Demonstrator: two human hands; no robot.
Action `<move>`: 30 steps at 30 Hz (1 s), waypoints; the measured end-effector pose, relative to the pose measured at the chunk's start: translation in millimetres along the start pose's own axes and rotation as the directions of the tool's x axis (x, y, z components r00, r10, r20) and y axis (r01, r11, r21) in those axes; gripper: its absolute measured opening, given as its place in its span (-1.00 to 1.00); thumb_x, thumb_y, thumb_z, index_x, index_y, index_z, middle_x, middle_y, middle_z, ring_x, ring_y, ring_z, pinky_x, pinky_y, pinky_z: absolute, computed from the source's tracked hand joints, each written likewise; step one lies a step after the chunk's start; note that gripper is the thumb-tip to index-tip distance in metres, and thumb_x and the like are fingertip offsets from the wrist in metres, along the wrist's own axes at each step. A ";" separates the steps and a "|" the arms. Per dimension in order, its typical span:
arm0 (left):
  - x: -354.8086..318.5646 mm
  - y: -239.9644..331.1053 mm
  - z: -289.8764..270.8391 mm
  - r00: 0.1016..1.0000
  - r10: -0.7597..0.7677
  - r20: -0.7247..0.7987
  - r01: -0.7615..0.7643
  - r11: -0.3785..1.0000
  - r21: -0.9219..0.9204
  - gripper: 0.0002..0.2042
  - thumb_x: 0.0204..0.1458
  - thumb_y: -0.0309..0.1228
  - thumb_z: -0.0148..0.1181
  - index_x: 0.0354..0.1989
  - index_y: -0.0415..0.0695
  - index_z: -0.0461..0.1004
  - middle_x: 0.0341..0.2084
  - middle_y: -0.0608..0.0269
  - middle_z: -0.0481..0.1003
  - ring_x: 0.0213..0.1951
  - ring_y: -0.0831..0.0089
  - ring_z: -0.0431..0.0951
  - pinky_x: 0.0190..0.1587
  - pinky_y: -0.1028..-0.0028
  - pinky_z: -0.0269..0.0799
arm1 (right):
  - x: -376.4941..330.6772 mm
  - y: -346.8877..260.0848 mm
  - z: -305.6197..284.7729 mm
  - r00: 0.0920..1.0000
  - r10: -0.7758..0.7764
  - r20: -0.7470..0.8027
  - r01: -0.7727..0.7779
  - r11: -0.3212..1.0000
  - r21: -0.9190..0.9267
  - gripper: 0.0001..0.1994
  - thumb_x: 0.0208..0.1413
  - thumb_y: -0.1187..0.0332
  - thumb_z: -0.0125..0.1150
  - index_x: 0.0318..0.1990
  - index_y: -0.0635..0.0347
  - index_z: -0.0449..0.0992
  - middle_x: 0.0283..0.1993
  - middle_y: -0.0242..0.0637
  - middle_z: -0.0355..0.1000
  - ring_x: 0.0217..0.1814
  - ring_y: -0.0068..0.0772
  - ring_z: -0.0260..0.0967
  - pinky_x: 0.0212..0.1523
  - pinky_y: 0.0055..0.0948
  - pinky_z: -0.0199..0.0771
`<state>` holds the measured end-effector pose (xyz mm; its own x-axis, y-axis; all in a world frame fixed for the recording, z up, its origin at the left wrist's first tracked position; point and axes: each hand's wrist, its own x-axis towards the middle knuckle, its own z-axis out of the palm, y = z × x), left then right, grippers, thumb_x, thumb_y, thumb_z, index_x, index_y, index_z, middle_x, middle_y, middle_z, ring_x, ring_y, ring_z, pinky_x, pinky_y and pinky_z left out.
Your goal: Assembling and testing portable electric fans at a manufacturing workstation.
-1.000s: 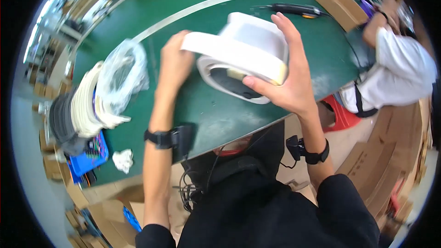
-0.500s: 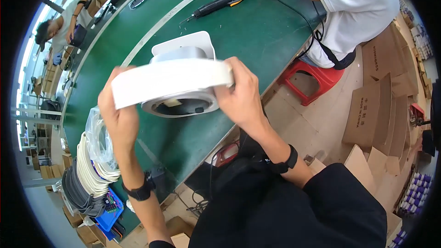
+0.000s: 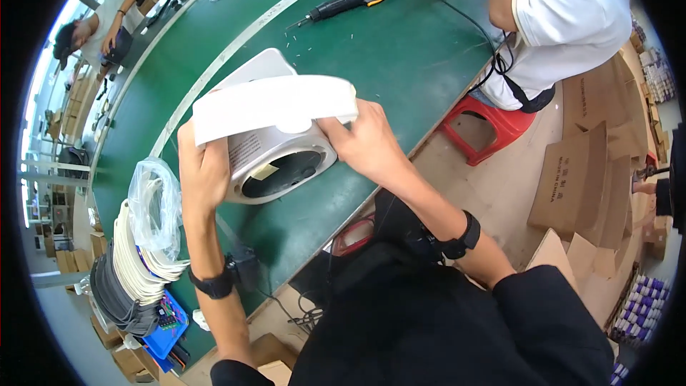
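Note:
Between my hands is a white curved cover (image 3: 275, 109), held by its two ends above a white and grey appliance housing (image 3: 246, 154). My left hand (image 3: 204, 168) is closed round the cover's left end, its fingers partly hidden behind the cover and its thumb side against the housing. My right hand (image 3: 368, 139) pinches the cover's right end. A dark oval opening (image 3: 286, 175) with a small yellowish label faces me on the housing. Behind the cover a flat white plate (image 3: 261, 64) sticks up at a slant. Whether cover and housing are joined cannot be seen.
A black electric screwdriver (image 3: 343, 6) lies on the green table (image 3: 400, 64) among small loose bits. Coiled cables (image 3: 136, 264), a clear plastic bag (image 3: 153, 207) and a blue tray (image 3: 168, 329) are at left. A co-worker (image 3: 572, 36) sits at right on a red stool (image 3: 475, 129).
The cover has shifted and tilted between my hands. The housing has turned, so its printed side and more of the oval opening show. The plate behind now slants left.

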<state>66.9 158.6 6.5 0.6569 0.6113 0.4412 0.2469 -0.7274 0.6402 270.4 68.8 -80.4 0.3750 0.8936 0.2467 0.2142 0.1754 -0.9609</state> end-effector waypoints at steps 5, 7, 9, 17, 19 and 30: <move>-5.3 8.6 5.1 0.975 -0.125 -0.185 0.124 0.992 -0.016 -0.74 0.30 -0.50 -0.06 0.01 -0.39 0.49 -0.28 0.09 0.59 -0.22 0.44 0.52 -0.05 0.45 0.42 | 10.3 23.1 15.6 0.963 0.269 -0.024 -0.266 0.959 0.097 -0.59 0.32 0.21 0.05 -0.45 0.40 0.52 -0.61 0.02 0.44 -0.58 -0.06 0.48 -0.47 -0.13 0.40; -1.9 7.3 -1.7 0.979 -0.106 -0.176 0.099 0.994 -0.049 -0.76 0.27 -0.55 -0.06 0.00 -0.38 0.48 -0.30 0.11 0.58 -0.24 0.44 0.52 -0.07 0.46 0.43 | 10.5 26.9 14.4 0.977 0.212 -0.034 -0.211 0.977 0.034 -0.61 0.34 0.23 0.06 -0.45 0.37 0.51 -0.65 -0.09 0.40 -0.62 -0.24 0.41 -0.49 -0.19 0.36; 5.4 13.9 0.3 0.981 -0.130 -0.142 0.121 0.990 -0.069 -0.77 0.22 -0.59 -0.03 -0.02 -0.35 0.49 -0.30 0.09 0.58 -0.25 0.46 0.52 -0.11 0.46 0.44 | 21.1 30.2 11.1 0.980 0.186 0.066 -0.192 0.975 0.110 -0.63 0.36 0.23 0.07 -0.43 0.34 0.51 -0.64 -0.21 0.39 -0.61 -0.39 0.34 -0.49 -0.26 0.36; 51.9 -21.7 -39.2 0.912 -0.392 -0.123 0.356 0.904 -0.238 -0.80 0.26 -0.32 0.17 -0.27 -0.23 0.52 -0.59 0.47 0.34 -0.61 0.72 0.23 -0.57 0.59 0.06 | 90.7 -24.5 -33.4 0.985 -0.005 0.172 0.040 0.979 -0.202 -0.54 0.39 0.05 0.05 -0.45 0.23 0.56 -0.63 -0.46 0.34 -0.59 -0.61 0.28 -0.54 -0.57 0.22; 52.3 -45.9 -65.4 0.850 -0.516 0.106 0.469 0.652 -0.596 -0.69 0.29 -0.18 0.17 -0.01 -0.16 0.46 -0.53 0.50 0.30 -0.62 0.73 0.15 -0.60 0.67 -0.05 | 114.8 -19.0 -13.8 0.967 0.039 0.253 0.046 0.945 -0.323 -0.45 0.39 -0.03 -0.01 -0.52 0.23 0.55 -0.66 -0.42 0.37 -0.61 -0.59 0.33 -0.58 -0.55 0.23; -6.5 -168.4 -21.9 0.571 -0.807 -0.150 -0.021 0.168 -0.986 -0.74 0.32 -0.51 -0.07 0.08 -0.39 0.39 -0.19 -0.03 0.48 -0.21 0.34 0.56 -0.17 0.44 0.64 | 151.0 -78.5 67.8 0.722 -0.585 0.371 0.679 0.493 -0.544 -0.79 0.14 0.32 0.13 -0.27 0.35 0.47 -0.27 0.03 0.57 -0.11 0.13 0.51 0.02 -0.05 0.50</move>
<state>5.5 283.9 -90.4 0.0687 0.9829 -0.1708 -0.6747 0.1719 0.7178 249.0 218.0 23.8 -0.1890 0.6953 0.6934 0.8507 0.4687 -0.2380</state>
